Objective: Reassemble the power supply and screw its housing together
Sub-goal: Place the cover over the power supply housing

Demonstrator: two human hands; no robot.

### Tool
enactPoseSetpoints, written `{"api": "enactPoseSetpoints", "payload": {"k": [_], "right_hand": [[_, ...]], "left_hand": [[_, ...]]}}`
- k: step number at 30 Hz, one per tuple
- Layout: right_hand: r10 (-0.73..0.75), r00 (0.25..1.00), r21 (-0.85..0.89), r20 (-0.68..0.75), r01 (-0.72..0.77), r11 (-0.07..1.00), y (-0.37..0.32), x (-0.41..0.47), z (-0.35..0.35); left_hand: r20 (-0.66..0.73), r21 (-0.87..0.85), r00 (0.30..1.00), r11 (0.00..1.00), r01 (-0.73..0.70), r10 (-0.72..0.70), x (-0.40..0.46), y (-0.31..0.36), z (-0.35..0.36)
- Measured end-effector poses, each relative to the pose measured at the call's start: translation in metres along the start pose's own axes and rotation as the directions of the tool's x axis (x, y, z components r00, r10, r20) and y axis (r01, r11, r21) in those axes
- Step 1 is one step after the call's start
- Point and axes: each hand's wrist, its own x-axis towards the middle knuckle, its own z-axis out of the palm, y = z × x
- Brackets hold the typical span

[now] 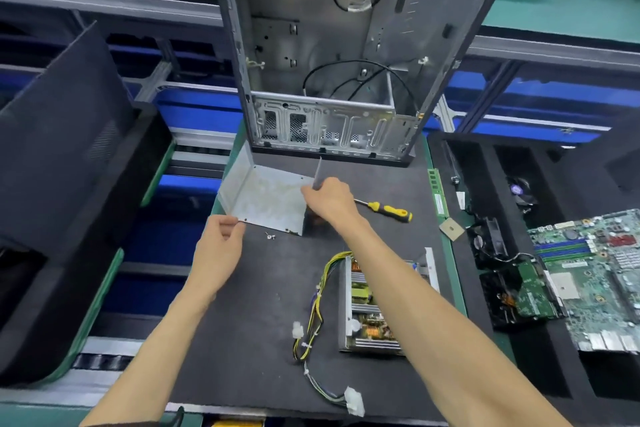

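Head view | step: fetching housing cover | left hand fingers pinch its near corner, right hand grips its right wall | power supply board lies apart on counter | next: likely lower cover over board, aligned.

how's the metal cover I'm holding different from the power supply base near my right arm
The metal cover is bare inside, while the power supply base carries a circuit board with components and a trailing wire bundle. The cover is gripped by the left hand and right hand at its edges; the base lies untouched on the black mat. The cover sits farther from you, by the computer case. Both are grey sheet metal.
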Motion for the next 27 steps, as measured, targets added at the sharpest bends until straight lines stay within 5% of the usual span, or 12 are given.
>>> {"api": "enactPoseSetpoints", "payload": {"k": [7,10,13,20,27], "right_hand": [[0.062,0.997,0.196,-0.038,-0.053,0.979,0.004,-0.001,-0.001],[0.126,0.991,0.47,0.052,-0.135,0.872,0.001,-0.008,-0.009],[0.113,0.993,0.534,0.024,-0.108,0.838,0.002,-0.015,-0.031],[0.05,0.992,0.604,-0.12,0.033,0.796,0.032,-0.058,-0.072],[-0.013,0.98,0.625,-0.201,0.138,0.768,0.067,-0.096,-0.087]], "left_hand": [[0.027,-0.277,0.982,0.943,0.187,-0.187,0.009,-0.005,-0.015],[0.133,-0.4,0.964,0.877,0.265,-0.231,0.009,0.001,-0.023],[0.276,-0.49,0.938,0.808,0.326,-0.211,0.009,0.011,-0.028],[0.674,-0.506,0.727,0.638,0.58,-0.127,-0.011,0.065,-0.005],[0.769,-0.54,0.637,0.475,0.695,-0.057,-0.049,0.094,0.017]]}}
